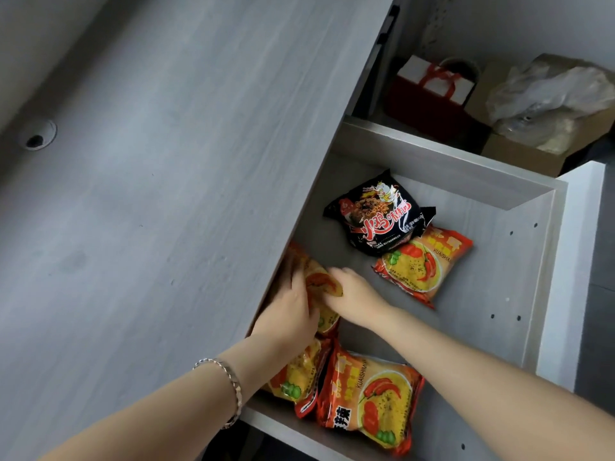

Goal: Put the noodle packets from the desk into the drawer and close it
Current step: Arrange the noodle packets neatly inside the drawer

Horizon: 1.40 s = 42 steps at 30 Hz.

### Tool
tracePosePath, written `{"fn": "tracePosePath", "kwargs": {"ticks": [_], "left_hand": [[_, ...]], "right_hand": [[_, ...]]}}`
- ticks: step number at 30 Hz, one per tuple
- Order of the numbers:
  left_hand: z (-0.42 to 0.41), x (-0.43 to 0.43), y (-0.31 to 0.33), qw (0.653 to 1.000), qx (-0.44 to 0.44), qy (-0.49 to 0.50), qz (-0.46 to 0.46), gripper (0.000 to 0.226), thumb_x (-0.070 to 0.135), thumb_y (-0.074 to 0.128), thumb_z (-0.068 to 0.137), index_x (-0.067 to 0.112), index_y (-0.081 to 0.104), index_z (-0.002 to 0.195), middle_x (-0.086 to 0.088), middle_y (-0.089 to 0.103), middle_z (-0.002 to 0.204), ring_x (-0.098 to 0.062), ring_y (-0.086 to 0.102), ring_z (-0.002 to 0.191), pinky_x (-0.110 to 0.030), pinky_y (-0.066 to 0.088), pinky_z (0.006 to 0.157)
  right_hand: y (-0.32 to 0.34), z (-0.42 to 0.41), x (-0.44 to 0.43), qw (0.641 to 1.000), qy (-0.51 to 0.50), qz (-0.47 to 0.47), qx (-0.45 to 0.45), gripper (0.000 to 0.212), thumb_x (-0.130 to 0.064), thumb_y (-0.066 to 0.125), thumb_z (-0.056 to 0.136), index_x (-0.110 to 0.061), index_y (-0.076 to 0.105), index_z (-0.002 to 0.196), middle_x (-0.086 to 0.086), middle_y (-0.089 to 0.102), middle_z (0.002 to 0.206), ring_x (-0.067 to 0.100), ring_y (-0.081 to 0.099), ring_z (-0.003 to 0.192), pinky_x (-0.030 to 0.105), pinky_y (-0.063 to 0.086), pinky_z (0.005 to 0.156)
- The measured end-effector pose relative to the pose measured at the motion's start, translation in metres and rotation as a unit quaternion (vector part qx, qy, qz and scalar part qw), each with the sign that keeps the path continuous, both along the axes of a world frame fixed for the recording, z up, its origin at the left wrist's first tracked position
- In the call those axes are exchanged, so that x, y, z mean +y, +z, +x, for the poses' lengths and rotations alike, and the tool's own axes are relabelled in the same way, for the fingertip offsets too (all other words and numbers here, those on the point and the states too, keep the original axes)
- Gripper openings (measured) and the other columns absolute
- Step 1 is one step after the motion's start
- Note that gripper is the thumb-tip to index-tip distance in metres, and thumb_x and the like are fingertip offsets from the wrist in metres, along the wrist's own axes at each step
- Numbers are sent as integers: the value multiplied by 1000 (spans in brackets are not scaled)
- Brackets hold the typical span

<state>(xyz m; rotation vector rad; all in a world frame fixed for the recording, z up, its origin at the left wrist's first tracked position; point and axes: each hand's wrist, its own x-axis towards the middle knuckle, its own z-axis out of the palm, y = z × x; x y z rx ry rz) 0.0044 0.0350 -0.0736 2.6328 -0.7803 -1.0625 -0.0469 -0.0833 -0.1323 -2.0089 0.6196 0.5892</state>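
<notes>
The grey drawer [492, 281] stands pulled out from under the desk [149, 194]. Inside, both hands hold one orange noodle packet [321, 284] by the desk edge. My left hand [293, 304] grips its left side, and my right hand [352, 294] pinches its right side. A black noodle packet [376, 217] lies further back, overlapping an orange one [419, 264]. Two more orange packets lie near the front, one large [372, 397] and one partly hidden under my left wrist [296, 377]. No packet shows on the desk top.
The desk top has a round cable hole [36, 138] at the left. Behind the drawer, on the floor, stand a red and white gift bag [429, 91] and a cardboard box [532, 151] with a crumpled plastic bag [549, 91] on it.
</notes>
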Motion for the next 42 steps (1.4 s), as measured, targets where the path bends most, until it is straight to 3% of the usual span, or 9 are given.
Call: {"fn": "tracePosePath", "kwargs": {"ticks": [4,7,11,15,20,26,31,35,42], "left_hand": [[12,-16,-14,985,-22,-165,43,76,21,43,95,19,-5,153,1,-9,163,-20,-15,149,-38,-7,121],[17,-29,-20,948,-29,-289,130,85,30,51,88,21,-2,154,-1,7,161,-24,-5,150,-47,5,122],[19,-43,-15,950,0,-264,164,85,31,56,84,24,7,153,-2,9,159,-27,28,142,-34,47,92],[16,-44,-19,948,3,-261,182,86,32,56,84,27,4,153,-2,1,160,-28,45,129,-28,44,72],[17,-35,-27,948,2,-265,177,87,38,55,87,27,-1,152,1,-4,160,-23,-7,150,-40,33,112],[24,-36,-29,956,32,-246,157,86,36,60,84,29,7,152,1,-2,160,-21,5,149,-35,29,114],[24,-34,-32,956,24,-247,154,87,38,61,82,28,9,151,1,0,159,-22,-8,149,-41,10,121],[25,-34,-30,952,21,-259,162,86,39,61,82,27,10,151,0,2,158,-24,-5,148,-40,12,120],[40,-48,-26,939,-21,-303,163,72,54,51,84,26,28,146,0,27,152,-23,18,142,-42,8,118]], "right_hand": [[1,-20,-21,999,-16,0,-29,48,-23,47,93,-18,40,140,8,43,145,22,35,138,35,31,114],[7,-33,-41,950,-243,-160,-112,40,-12,54,88,-10,51,128,12,50,135,28,44,127,36,36,105],[3,-36,-75,836,-512,-170,100,83,-37,70,76,-6,28,140,24,35,141,40,33,129,48,35,103],[-11,-21,-85,820,-524,-101,209,115,-54,78,59,-8,16,144,25,35,141,39,36,129,46,36,104],[-20,-8,-82,830,-489,-127,235,132,-51,80,59,-7,-6,148,24,30,142,35,34,128,44,36,102],[-12,-61,-83,862,-445,-143,198,127,-45,81,55,-12,2,149,24,33,141,38,33,131,45,33,105],[8,-128,-59,956,-110,-214,166,123,-53,73,57,-14,2,149,11,32,139,30,29,133,42,27,109],[6,-121,-59,967,114,-213,82,116,-50,69,60,-21,0,150,0,24,147,19,20,138,36,11,114],[-4,-90,-52,990,92,-98,31,80,-46,57,81,-27,17,148,-4,20,155,18,14,144,39,6,118]]}}
